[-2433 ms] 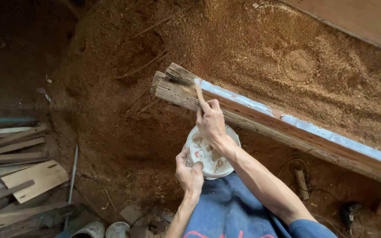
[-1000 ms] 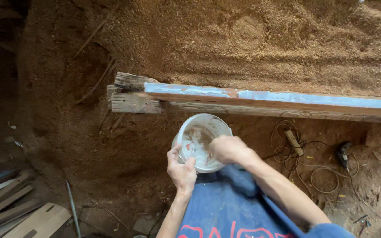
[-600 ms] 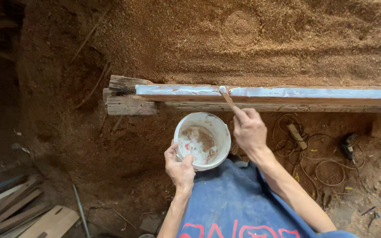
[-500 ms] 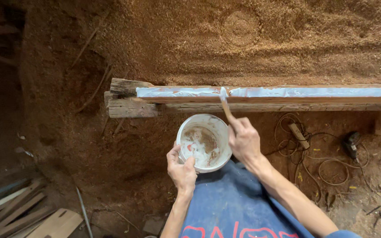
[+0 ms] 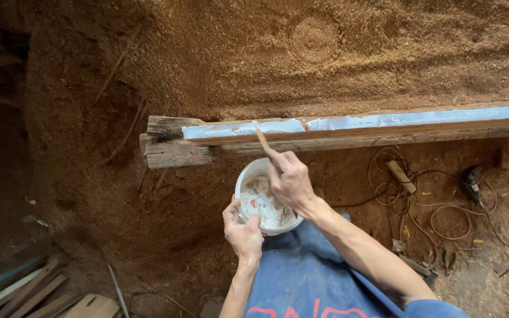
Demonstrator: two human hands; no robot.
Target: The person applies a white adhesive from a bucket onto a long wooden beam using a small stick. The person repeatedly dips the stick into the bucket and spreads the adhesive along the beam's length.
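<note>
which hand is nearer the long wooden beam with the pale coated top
Right. The right hand sits just below the long wooden beam, its stick touching it. The left hand is lower, gripping the white tub.

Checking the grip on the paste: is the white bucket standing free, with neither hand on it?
No, the left hand grips the rim of the white bucket.

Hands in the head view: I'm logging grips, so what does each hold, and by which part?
The right hand grips a thin wooden stick by its lower end; its tip touches the beam's white-coated top. The left hand clasps the white tub by its near rim.
</note>
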